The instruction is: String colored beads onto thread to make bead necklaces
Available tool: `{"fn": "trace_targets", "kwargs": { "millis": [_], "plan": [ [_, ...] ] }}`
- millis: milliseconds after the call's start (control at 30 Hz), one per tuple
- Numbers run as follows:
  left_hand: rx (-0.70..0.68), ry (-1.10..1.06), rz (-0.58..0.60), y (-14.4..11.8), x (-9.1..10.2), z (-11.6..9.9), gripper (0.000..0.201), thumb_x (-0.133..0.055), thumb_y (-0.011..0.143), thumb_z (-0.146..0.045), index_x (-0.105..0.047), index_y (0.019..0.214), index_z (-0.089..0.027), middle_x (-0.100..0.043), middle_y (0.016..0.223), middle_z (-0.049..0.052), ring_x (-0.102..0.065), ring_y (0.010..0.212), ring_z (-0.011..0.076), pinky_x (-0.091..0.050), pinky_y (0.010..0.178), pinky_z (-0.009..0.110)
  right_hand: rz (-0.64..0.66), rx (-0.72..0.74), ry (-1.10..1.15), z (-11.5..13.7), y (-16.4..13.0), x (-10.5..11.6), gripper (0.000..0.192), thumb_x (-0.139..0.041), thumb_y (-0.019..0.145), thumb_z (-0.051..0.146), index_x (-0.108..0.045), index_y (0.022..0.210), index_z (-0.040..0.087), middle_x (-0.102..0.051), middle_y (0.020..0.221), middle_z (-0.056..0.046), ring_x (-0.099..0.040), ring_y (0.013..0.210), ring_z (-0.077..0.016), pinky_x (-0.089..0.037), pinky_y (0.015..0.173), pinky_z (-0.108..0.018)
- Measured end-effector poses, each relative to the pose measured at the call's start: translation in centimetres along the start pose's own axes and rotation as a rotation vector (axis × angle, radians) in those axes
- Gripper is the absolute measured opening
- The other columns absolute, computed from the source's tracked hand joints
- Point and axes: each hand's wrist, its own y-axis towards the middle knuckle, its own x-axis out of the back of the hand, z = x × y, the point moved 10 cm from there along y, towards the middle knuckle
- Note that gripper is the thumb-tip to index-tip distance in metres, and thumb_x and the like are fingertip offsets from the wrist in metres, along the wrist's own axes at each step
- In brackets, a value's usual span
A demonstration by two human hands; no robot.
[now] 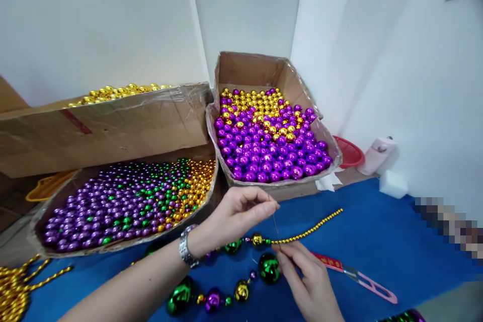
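Observation:
My left hand (pixel 243 214), with a metal-band watch at the wrist, is raised above the blue cloth, thumb and fingers pinched on a thin thread (pixel 275 224). The thread runs down to my right hand (pixel 304 274), whose fingers are closed at the bead string (pixel 257 240). Just what sits between the right fingertips is partly hidden. Against the right thumb rests a large shiny green bead (pixel 269 268). Below my left forearm the string continues with green, purple and gold beads. A strand of small gold beads (pixel 317 226) extends to the upper right.
A craft knife (pixel 354 275) with a pink handle lies right of my right hand. Cardboard boxes of purple and gold balls (pixel 335 148) and of small mixed beads (pixel 37 241) stand behind. Gold strands (pixel 13 287) lie at left. A pink bottle (pixel 377 155) stands near the wall.

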Motion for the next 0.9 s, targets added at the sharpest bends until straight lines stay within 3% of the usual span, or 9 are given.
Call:
{"fn": "trace_targets", "kwargs": {
  "millis": [100, 167, 200, 333, 467, 567, 667, 833, 900],
  "plan": [
    [-0.042, 0.359, -0.023, 3.9, 2.5, 0.8, 0.032, -0.041, 0.091, -0.035, -0.066, 0.088, -0.016, -0.067, 0.085, 0.008, -0.061, 0.078, 0.0192, -0.046, 0.068, 0.028, -0.01, -0.087, 0.071, -1.0, 0.1, 0.4, 0.024, -0.047, 0.091, 0.032, -0.067, 0.1, 0.02, -0.066, 0.083, -0.007, -0.065, 0.072, -0.0157, -0.053, 0.065, -0.021],
    [-0.027, 0.733, -0.095, 6.9, 4.8, 2.4, 0.025, -0.046, 0.088, -0.033, -0.064, 0.091, -0.016, -0.065, 0.09, 0.009, -0.06, 0.085, 0.0221, -0.044, 0.078, 0.033, -0.009, -0.154, 0.144, -1.8, -0.1, 0.2, 0.026, -0.049, 0.09, 0.036, -0.067, 0.1, 0.019, -0.066, 0.082, -0.006, -0.065, 0.069, -0.0153, -0.053, 0.06, -0.02],
    [-0.006, 0.799, -0.113, 8.4, 5.7, 3.5, 0.019, -0.054, 0.083, -0.03, -0.064, 0.09, -0.015, -0.064, 0.092, 0.012, -0.058, 0.091, 0.0265, -0.042, 0.084, 0.038, -0.009, -0.192, 0.181, -2.3, -0.2, -0.1, 0.028, -0.05, 0.089, 0.038, -0.067, 0.101, 0.019, -0.066, 0.082, -0.006, -0.065, 0.068, -0.0153, -0.053, 0.058, -0.019],
    [0.066, 0.87, -0.12, 12.4, 7.3, 7.6, 0.018, -0.066, 0.065, -0.01, -0.063, 0.082, -0.012, -0.062, 0.089, 0.017, -0.056, 0.098, 0.0381, -0.038, 0.086, 0.05, -0.029, -0.315, 0.28, -3.4, -0.5, -1.0, 0.035, -0.051, 0.087, 0.045, -0.066, 0.103, 0.018, -0.067, 0.078, -0.005, -0.065, 0.064, -0.0152, -0.052, 0.055, -0.02],
    [0.101, 0.807, -0.137, 13.0, 7.4, 8.4, 0.028, -0.064, 0.06, -0.002, -0.062, 0.086, -0.012, -0.062, 0.088, 0.016, -0.057, 0.097, 0.0384, -0.039, 0.085, 0.051, -0.053, -0.292, 0.25, -2.8, -0.1, -1.0, 0.035, -0.047, 0.089, 0.045, -0.069, 0.095, 0.017, -0.066, 0.075, -0.005, -0.064, 0.059, -0.0137, -0.05, 0.054, -0.019],
    [0.082, 0.68, -0.156, 11.6, 7.4, 6.8, 0.026, -0.066, 0.066, -0.012, -0.061, 0.091, -0.013, -0.063, 0.091, 0.013, -0.059, 0.095, 0.0324, -0.044, 0.084, 0.044, -0.051, -0.161, 0.13, -1.4, 0.4, -0.3, 0.03, -0.045, 0.092, 0.038, -0.069, 0.094, 0.019, -0.066, 0.082, -0.006, -0.064, 0.068, -0.0143, -0.051, 0.06, -0.02],
    [0.056, 0.451, -0.165, 8.7, 6.9, 5.0, 0.029, -0.056, 0.082, -0.03, -0.056, 0.108, -0.015, -0.063, 0.098, 0.01, -0.061, 0.085, 0.0212, -0.051, 0.074, 0.033, 0.013, -0.078, 0.033, -0.6, 0.5, -0.5, 0.026, -0.043, 0.093, 0.03, -0.065, 0.104, 0.021, -0.066, 0.092, -0.007, -0.065, 0.075, -0.0148, -0.052, 0.066, -0.02],
    [0.217, -0.621, -0.212, 2.8, 4.7, 6.7, 0.027, -0.061, 0.081, -0.026, -0.06, 0.106, -0.017, -0.063, 0.09, 0.005, -0.062, 0.075, 0.0131, -0.054, 0.07, 0.028, 0.047, 0.034, -0.064, 0.5, 0.3, -0.9, 0.028, -0.044, 0.092, 0.02, -0.059, 0.116, 0.021, -0.066, 0.099, -0.008, -0.064, 0.092, -0.0168, -0.051, 0.079, -0.023],
    [0.28, -0.794, -0.253, 1.2, 4.1, 7.7, 0.024, -0.063, 0.08, -0.02, -0.063, 0.103, -0.015, -0.064, 0.085, 0.004, -0.062, 0.072, 0.0119, -0.054, 0.072, 0.028, 0.069, 0.053, -0.076, 0.8, 0.2, -1.4, 0.029, -0.043, 0.092, 0.019, -0.058, 0.117, 0.02, -0.065, 0.097, -0.008, -0.064, 0.087, -0.0164, -0.051, 0.075, -0.023]
  ]
}}
